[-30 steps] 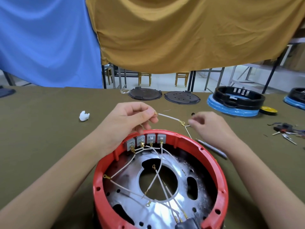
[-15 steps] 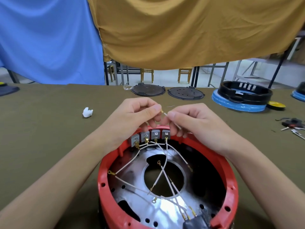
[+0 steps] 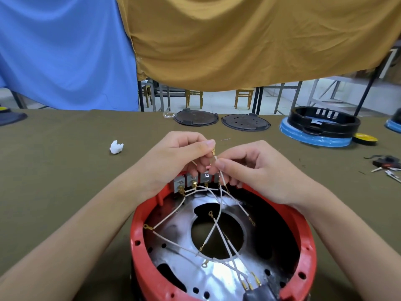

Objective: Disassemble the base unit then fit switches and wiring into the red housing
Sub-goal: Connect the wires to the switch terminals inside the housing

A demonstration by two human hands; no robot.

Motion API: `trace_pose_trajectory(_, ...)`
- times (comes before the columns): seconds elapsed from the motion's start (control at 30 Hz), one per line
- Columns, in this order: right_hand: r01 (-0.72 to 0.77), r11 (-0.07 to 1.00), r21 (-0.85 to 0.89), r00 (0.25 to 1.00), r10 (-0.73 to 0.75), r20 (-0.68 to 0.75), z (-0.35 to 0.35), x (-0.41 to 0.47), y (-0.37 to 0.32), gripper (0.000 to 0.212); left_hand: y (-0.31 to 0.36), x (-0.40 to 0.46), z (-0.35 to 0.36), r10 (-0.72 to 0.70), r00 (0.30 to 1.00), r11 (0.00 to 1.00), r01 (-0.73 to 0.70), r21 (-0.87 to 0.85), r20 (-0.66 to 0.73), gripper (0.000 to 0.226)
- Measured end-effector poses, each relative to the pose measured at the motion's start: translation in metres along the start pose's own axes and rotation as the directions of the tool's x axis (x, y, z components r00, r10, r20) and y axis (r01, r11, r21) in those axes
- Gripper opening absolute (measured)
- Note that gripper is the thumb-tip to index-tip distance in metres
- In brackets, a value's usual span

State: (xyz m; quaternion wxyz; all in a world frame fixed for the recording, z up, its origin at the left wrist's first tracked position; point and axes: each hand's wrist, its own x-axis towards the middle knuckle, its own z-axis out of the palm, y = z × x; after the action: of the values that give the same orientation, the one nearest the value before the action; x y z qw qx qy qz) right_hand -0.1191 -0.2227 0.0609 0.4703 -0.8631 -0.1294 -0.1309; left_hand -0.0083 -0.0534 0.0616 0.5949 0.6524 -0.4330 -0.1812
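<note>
Both hands now meet: left hand point(image 3: 180, 157) and right hand point(image 3: 256, 168) fingers pinch one white wire point(image 3: 219, 183).

Both hands on one wire above red housing

Left hand point(image 3: 178, 157) and right hand point(image 3: 249, 168) pinch a white wire point(image 3: 220, 192) over the far rim of the red housing point(image 3: 303, 231). Switches point(image 3: 193, 181) line that rim; more white wires cross inside. White scrap point(image 3: 116, 147) lies far-left of the housing on the counter point(image 3: 54, 181).
</note>
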Motion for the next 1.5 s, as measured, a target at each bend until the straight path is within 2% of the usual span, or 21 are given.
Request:
trace_pose_trajectory(0.1,-0.012,0.993,0.118,1.000,0.012,-0.004,0.000,0.000,0.001,0.009,0.000,0.001,0.000,-0.001,0.999,1.000,0.000,-0.025,-0.043,0.025)
trace_pose_trajectory(0.27,-0.043,0.980,0.194,0.999,0.037,0.036,-0.002,0.000,0.003,0.022,-0.001,0.002,0.000,-0.025,0.997,0.998,0.021,-0.057,-0.075,0.029)
trace_pose_trajectory(0.43,-0.030,0.988,0.149,0.999,0.026,0.029,-0.001,-0.001,0.001,0.020,-0.001,0.002,0.000,-0.037,0.997,0.995,0.030,-0.098,-0.068,0.023)
trace_pose_trajectory(0.57,-0.059,0.976,0.211,0.998,0.062,-0.010,0.000,0.000,0.000,0.026,-0.003,0.002,-0.002,-0.042,0.996,0.994,0.033,-0.105,-0.082,0.025)
trace_pose_trajectory(0.67,-0.070,0.966,0.249,0.994,0.087,-0.059,0.001,0.001,0.001,0.030,-0.004,0.003,-0.001,-0.031,0.997,0.999,0.028,-0.041,-0.077,0.025)
trace_pose_trajectory(0.8,-0.087,0.977,0.195,0.987,0.110,-0.115,0.000,0.002,0.004,0.019,-0.004,0.002,0.000,0.000,0.999,0.999,0.002,0.052,-0.035,0.023)
trace_pose_trajectory(0.9,-0.102,0.981,0.166,0.985,0.123,-0.121,0.000,0.002,0.005,0.010,-0.004,0.001,0.000,0.016,1.000,0.995,-0.014,0.094,-0.019,0.025)
trace_pose_trajectory(1.0,-0.102,0.986,0.133,0.983,0.120,-0.137,0.000,0.002,0.003,0.014,-0.004,0.001,0.000,0.026,1.000,0.992,-0.024,0.123,-0.009,0.022)
trace_pose_trajectory(1.13,-0.120,0.985,0.123,0.982,0.136,-0.130,0.000,0.002,0.003,0.008,-0.003,0.001,-0.003,0.022,1.000,0.988,-0.023,0.150,0.006,0.027)
trace_pose_trajectory(1.23,-0.137,0.984,0.112,0.983,0.150,-0.109,0.000,0.001,0.002,0.007,-0.003,0.003,-0.022,0.012,1.000,0.966,-0.008,0.260,-0.014,0.019)
trace_pose_trajectory(1.27,-0.141,0.985,0.103,0.983,0.151,-0.104,0.000,0.001,0.002,0.007,-0.005,0.004,-0.029,-0.003,1.000,0.949,0.008,0.314,-0.018,0.013)
trace_pose_trajectory(1.4,-0.151,0.988,0.042,0.983,0.155,-0.100,0.002,0.002,0.000,0.007,-0.019,0.005,-0.038,-0.179,0.980,0.882,0.120,0.456,0.088,0.024)
trace_pose_trajectory(1.5,-0.166,0.986,0.030,0.978,0.169,-0.122,0.002,0.001,-0.004,0.006,-0.024,0.005,-0.034,-0.229,0.965,0.870,0.143,0.472,0.130,0.021)
